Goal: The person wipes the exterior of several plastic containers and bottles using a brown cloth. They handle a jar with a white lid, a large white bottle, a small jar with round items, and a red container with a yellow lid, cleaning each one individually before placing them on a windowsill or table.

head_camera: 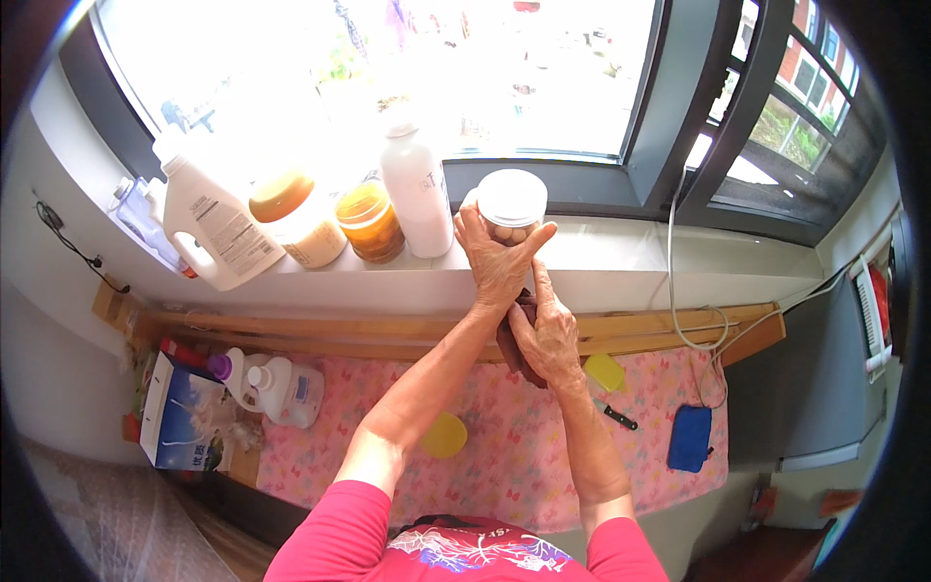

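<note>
My left hand (498, 265) is wrapped around a clear jar with a white lid (513, 198) on the windowsill. Round, pale tan pieces (511, 234) show through the jar's wall below the lid. Just below and to the right, my right hand (550, 338) grips a dark brown cloth (513, 345). Its index finger stretches up toward the left wrist, at the front face of the sill. Part of the cloth is hidden behind the hands.
Left along the sill (611, 251) stand a white bottle (418, 189), an amber jar (371, 222), an orange-lidded jar (298, 218) and a white jug (214, 225). A knife (618, 416), yellow lid-like disc (444, 435) and blue cloth item (689, 438) lie on the pink tablecloth (509, 465). A white cable (673, 276) hangs right.
</note>
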`<state>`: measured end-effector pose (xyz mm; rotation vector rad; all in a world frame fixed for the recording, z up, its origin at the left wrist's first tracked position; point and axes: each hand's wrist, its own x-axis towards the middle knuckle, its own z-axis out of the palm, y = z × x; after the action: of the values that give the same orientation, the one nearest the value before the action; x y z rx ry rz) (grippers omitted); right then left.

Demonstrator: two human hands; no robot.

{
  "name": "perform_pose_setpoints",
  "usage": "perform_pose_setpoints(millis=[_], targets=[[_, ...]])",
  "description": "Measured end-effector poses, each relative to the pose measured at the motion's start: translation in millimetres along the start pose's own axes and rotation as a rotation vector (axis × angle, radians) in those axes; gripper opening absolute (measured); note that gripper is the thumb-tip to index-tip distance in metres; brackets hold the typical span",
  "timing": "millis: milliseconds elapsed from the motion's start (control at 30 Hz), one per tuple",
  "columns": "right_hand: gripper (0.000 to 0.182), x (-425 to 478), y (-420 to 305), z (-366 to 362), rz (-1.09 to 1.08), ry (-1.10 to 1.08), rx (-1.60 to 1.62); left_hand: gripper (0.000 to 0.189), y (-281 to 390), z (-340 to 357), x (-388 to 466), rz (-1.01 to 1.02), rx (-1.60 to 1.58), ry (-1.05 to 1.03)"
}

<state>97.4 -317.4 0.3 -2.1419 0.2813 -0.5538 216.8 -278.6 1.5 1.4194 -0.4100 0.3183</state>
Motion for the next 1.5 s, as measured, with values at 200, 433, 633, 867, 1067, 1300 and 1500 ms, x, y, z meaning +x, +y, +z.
perform_pose_setpoints(millis=[200,433,633,867,1067,1300,1500], targets=[[0.075,10,18,9,-0.02,-0.065,-0.024,0.118,6,0,-4,0.059,0.097,-0.017],[0.085,25,8,19,0.035,-0.125,-0.017,0.098,48,-50,-79,0.076,0.301,-0.033],[0.08,38,8,40,0.009,-0.068,-0.105,0.078,36,-102,-108,0.112,0.48,-0.049],[0.057,6,-8,46,0.094,0.076,0.339,0.071,8,-180,-137,-0.029,0.564,0.07],[0.033,-63,5,85,0.283,-0.205,0.402,0.073,-53,-324,-135,-0.114,0.828,0.53],[0.034,-114,-15,128,0.385,-0.311,0.298,0.083,-107,-501,-161,-0.644,1.121,0.777],[0.036,-134,-27,131,0.575,-0.293,0.325,0.074,-148,-597,-165,-0.791,0.658,0.167]])
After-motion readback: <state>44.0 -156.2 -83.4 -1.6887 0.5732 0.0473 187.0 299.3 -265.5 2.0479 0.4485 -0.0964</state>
